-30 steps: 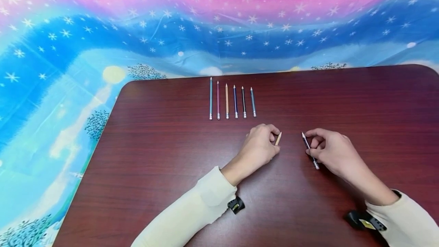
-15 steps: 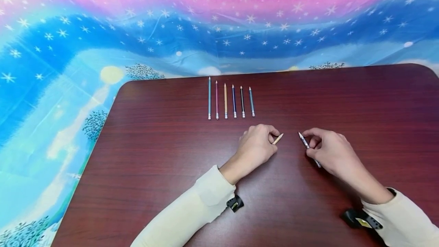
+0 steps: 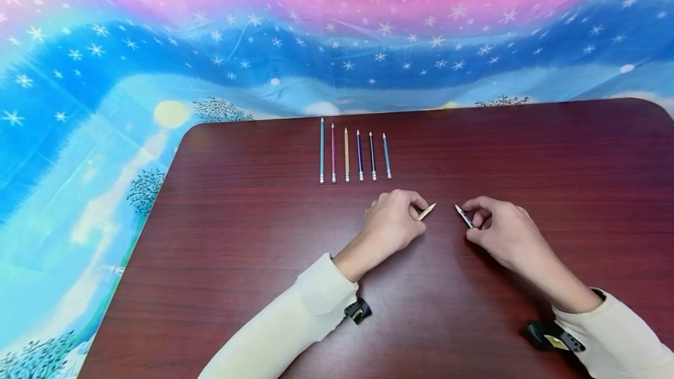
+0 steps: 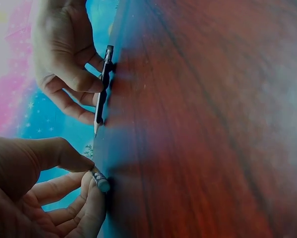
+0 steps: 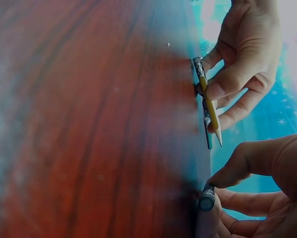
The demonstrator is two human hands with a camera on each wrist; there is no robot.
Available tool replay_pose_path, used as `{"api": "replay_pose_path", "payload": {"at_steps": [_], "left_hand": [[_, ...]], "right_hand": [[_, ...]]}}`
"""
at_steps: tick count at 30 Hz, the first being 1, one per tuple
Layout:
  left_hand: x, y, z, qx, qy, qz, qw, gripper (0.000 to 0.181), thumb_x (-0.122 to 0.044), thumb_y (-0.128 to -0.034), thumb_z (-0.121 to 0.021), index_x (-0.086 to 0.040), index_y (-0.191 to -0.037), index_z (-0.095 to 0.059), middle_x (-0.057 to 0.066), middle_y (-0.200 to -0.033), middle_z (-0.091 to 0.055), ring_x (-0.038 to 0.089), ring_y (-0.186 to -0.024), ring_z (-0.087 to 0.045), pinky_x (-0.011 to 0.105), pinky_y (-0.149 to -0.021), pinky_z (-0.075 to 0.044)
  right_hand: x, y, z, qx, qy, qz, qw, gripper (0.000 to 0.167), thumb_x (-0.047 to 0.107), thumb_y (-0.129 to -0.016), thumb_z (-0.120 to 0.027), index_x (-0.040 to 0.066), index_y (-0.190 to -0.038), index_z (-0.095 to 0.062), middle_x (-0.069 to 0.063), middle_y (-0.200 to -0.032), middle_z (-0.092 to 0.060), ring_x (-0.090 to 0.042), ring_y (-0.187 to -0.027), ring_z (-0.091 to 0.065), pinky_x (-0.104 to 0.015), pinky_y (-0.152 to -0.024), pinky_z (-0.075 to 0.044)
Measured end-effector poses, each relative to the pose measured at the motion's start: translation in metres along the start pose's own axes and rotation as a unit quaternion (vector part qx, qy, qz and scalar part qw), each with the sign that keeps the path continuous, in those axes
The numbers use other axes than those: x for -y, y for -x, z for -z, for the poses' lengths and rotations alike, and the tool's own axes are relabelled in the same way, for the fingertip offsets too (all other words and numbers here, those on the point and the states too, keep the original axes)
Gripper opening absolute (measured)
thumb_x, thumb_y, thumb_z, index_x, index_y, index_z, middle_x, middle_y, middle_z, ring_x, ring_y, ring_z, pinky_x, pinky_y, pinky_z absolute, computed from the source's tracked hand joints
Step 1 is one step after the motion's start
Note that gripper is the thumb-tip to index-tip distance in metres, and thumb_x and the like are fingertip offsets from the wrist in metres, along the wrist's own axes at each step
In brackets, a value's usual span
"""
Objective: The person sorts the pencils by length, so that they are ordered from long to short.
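Observation:
Thumb and fingers of my left hand [image 3: 391, 221] pinch a short yellow pencil [image 3: 427, 212], its sharpened tip slanting up to the right. In the right wrist view this yellow pencil [image 5: 211, 101] shows a metal band and an eraser end. My right hand [image 3: 506, 231] pinches a black pencil [image 3: 464, 215] with its tip slanting up to the left. The left wrist view shows the black pencil [image 4: 104, 84] nearly along its whole length. The two tips point toward each other, a small gap apart. Both pencils are held close to the tabletop; contact cannot be told.
Beyond the hands, several pencils lie side by side, tips away: a light blue pencil [image 3: 322, 154] at the left, then a pink pencil [image 3: 333, 154], others, and a shorter blue pencil [image 3: 387, 157] at the right. A patterned cloth [image 3: 337, 34] hangs behind the brown table [image 3: 237, 238].
Both held pencils have turned to slant more, the left one's tip rightward and the right one's leftward. My right hand has shifted slightly left. The row of pencils stays as it was.

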State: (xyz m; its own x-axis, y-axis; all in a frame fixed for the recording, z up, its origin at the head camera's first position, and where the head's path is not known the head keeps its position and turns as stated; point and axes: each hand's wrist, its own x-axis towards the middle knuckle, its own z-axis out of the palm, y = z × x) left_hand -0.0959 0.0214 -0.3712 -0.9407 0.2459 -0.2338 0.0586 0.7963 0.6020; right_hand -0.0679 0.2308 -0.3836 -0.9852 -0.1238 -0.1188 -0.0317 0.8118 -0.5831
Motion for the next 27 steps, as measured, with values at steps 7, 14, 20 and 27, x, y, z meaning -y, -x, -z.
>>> {"api": "replay_pose_path", "payload": {"at_steps": [7,14,20,27], "left_hand": [[0.008,-0.001,0.004,0.001,0.024,-0.011,0.9997,0.029,-0.011,-0.0835,-0.080,-0.028,-0.108,-0.080,-0.017,-0.077,-0.070,0.000,-0.070,-0.059,0.026,-0.066,-0.045],[0.017,-0.002,0.013,0.004,0.079,-0.008,0.9969,0.029,-0.008,-0.0842,-0.079,-0.023,-0.109,-0.080,-0.012,-0.082,-0.074,0.000,-0.072,-0.060,0.020,-0.070,-0.045],[0.029,-0.002,0.022,0.016,0.160,0.014,0.9870,0.030,-0.003,-0.0857,-0.073,-0.019,-0.110,-0.079,-0.009,-0.080,-0.072,0.002,-0.065,-0.058,0.018,-0.060,-0.045],[0.048,-0.001,0.032,0.030,0.277,0.056,0.9589,0.032,0.002,-0.0928,-0.065,-0.015,-0.117,-0.077,0.000,-0.088,-0.073,0.009,-0.062,-0.061,0.022,-0.055,-0.051]], "right_hand": [[0.002,-0.001,0.002,0.015,-0.043,-0.011,0.9989,0.026,0.004,-0.084,-0.071,0.003,-0.109,-0.070,-0.004,-0.089,-0.065,-0.005,-0.068,-0.055,-0.022,-0.060,-0.043],[0.007,-0.005,0.004,0.026,-0.057,-0.008,0.9980,0.027,0.004,-0.086,-0.069,0.002,-0.113,-0.069,-0.004,-0.093,-0.065,-0.005,-0.076,-0.056,-0.021,-0.066,-0.043],[0.017,-0.010,0.002,0.031,-0.075,-0.006,0.9967,0.029,0.003,-0.085,-0.068,0.001,-0.114,-0.068,-0.004,-0.093,-0.066,-0.006,-0.076,-0.057,-0.020,-0.066,-0.044],[0.033,-0.022,-0.002,0.042,-0.106,-0.003,0.9935,0.029,0.001,-0.087,-0.065,0.001,-0.116,-0.067,-0.006,-0.093,-0.066,-0.011,-0.077,-0.059,-0.023,-0.065,-0.047]]}}
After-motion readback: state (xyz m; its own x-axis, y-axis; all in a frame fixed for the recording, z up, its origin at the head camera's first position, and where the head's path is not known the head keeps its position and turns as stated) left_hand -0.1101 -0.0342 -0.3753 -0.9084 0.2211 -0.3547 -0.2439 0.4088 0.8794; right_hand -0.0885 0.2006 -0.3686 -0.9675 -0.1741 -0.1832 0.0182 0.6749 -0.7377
